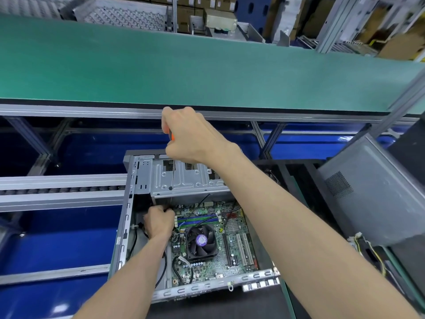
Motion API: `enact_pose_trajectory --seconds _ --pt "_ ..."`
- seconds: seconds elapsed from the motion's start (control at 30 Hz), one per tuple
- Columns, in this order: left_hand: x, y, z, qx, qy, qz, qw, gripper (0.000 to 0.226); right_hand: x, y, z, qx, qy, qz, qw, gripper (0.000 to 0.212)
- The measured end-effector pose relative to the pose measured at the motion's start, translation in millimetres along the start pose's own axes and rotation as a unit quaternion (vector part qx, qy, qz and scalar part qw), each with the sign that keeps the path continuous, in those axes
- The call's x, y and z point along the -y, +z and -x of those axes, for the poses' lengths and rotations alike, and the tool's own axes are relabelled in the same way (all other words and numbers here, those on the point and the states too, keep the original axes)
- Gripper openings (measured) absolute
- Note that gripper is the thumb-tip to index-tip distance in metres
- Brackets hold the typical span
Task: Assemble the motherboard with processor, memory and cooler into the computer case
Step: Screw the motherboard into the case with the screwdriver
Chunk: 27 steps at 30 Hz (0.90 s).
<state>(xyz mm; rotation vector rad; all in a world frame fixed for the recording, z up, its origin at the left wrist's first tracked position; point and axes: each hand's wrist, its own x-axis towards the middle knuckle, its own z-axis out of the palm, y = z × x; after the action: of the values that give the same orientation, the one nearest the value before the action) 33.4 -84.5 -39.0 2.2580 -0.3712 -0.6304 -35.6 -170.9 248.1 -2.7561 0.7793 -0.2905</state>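
Note:
The open computer case point(124, 226) lies flat below me with the green motherboard point(239, 256) inside it. A black cooler fan point(201, 241) with a purple label sits on the board, and memory sticks point(197, 220) lie just beyond it. My right hand point(190, 134) grips a screwdriver point(172, 173) with an orange handle above the case; its shaft points straight down through the metal drive bay point(184, 180). My left hand point(158, 222) is down inside the case at the board's far left corner, fingers curled around black cables there.
A green conveyor belt point(207, 70) runs across beyond the case. A grey case side panel point(372, 192) leans at the right. Roller rails point(62, 189) and blue bins lie to the left. Loose black cables point(181, 270) lie over the board's near left part.

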Motion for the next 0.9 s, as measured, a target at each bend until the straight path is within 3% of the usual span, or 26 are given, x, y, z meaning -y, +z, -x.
enact_pose_trajectory --seconds 0.47,0.9 --pt "-14 1 3 0.018 0.055 -0.107 0.993 0.035 1 0 5 -0.027 -0.017 0.023 0.999 0.027" --pt "-18 -6 2 0.009 0.067 -0.125 0.990 0.030 -3 0 14 -0.045 -0.005 0.006 0.999 0.027"
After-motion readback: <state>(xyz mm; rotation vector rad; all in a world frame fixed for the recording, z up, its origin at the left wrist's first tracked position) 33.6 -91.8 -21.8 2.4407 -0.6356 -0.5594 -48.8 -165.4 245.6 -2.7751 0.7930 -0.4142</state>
